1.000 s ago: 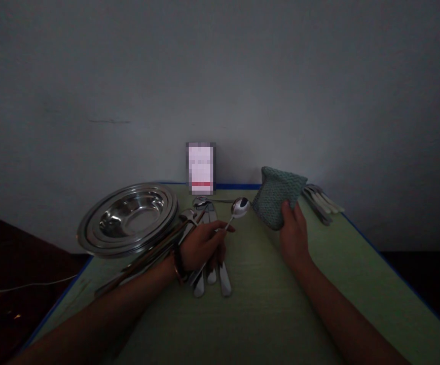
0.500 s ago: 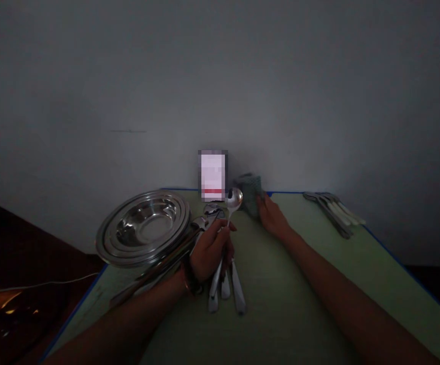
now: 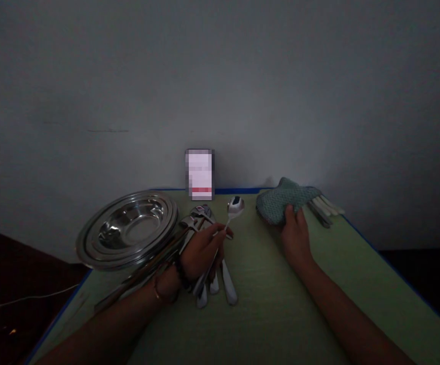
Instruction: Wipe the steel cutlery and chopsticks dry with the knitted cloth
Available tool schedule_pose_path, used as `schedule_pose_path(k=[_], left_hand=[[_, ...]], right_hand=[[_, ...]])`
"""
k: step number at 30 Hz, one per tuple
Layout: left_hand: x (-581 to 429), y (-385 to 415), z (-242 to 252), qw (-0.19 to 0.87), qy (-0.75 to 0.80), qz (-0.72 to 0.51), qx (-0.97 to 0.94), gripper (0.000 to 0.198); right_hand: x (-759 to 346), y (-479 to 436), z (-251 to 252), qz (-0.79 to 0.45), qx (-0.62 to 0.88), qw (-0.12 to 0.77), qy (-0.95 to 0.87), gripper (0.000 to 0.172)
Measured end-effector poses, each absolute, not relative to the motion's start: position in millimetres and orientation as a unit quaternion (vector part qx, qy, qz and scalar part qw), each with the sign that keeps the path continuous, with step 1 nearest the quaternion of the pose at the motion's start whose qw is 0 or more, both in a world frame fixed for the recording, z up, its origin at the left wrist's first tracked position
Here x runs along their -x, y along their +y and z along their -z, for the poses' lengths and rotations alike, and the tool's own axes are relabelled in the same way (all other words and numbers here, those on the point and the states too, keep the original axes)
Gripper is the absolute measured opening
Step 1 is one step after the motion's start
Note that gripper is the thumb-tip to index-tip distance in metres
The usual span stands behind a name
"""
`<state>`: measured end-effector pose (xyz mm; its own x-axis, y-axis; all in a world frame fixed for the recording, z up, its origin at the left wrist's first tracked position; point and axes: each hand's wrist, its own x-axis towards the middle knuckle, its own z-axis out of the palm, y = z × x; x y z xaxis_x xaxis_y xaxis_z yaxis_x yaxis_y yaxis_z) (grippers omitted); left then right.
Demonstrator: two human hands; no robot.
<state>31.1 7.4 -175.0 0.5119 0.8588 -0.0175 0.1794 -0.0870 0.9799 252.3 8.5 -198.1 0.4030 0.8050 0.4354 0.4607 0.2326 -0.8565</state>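
A shiny metal spoon (image 3: pixel 235 207) is gripped by my left hand (image 3: pixel 204 251), its bowl pointing up and away from me. Under and around that hand lie several more pieces of metal cutlery (image 3: pixel 229 284), with handle ends showing on the near side; the hand hides their middles. My right hand (image 3: pixel 296 235) pinches a grey-green cloth (image 3: pixel 281 202) by its near edge, to the right of the spoon and apart from it. Part of the cloth covers the far ends of the cutlery (image 3: pixel 323 210) at the table's right side.
Stacked steel plates or shallow bowls (image 3: pixel 136 228) stand at the table's left. Long utensils (image 3: pixel 144 271) lie beside them. A blurred-out upright rectangle (image 3: pixel 199 175) leans near the wall (image 3: pixel 220 91). The pale green table (image 3: pixel 265 314) has a blue edge.
My right hand has moved right with the cloth, away from the spoon, and the cloth has spread out. My left hand still holds the spoon. The view has turned slightly right.
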Motion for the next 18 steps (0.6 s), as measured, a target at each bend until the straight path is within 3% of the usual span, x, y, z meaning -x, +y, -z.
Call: schedule_pose_path(k=[3,8,13,16,18], left_hand=[[-30.4,7.9,175.2,0.519,0.4,-0.278,-0.702,0.032],[-30.0,9.0,174.5,0.462,0.393,-0.261,-0.751,0.029],[-30.5,7.2,172.0,0.374,0.392,-0.223,-0.811,0.028],[-31.9,2.9,172.1,0.286,0.364,-0.193,-0.865,0.027],[-32.4,0.3,173.0,0.246,0.357,-0.18,-0.883,0.027]], right_hand=[[-245.5,-1.7,188.4,-0.138,0.63,0.567,-0.512,0.038],[-228.6,-20.9,175.7,-0.181,0.485,0.444,-0.732,0.035],[-222.6,-16.7,179.3,-0.226,0.547,0.516,-0.62,0.024],[-223.1,-10.9,184.6,-0.276,0.584,0.516,-0.563,0.044],[-224.4,-8.3,187.1,-0.302,0.576,0.492,-0.579,0.046]])
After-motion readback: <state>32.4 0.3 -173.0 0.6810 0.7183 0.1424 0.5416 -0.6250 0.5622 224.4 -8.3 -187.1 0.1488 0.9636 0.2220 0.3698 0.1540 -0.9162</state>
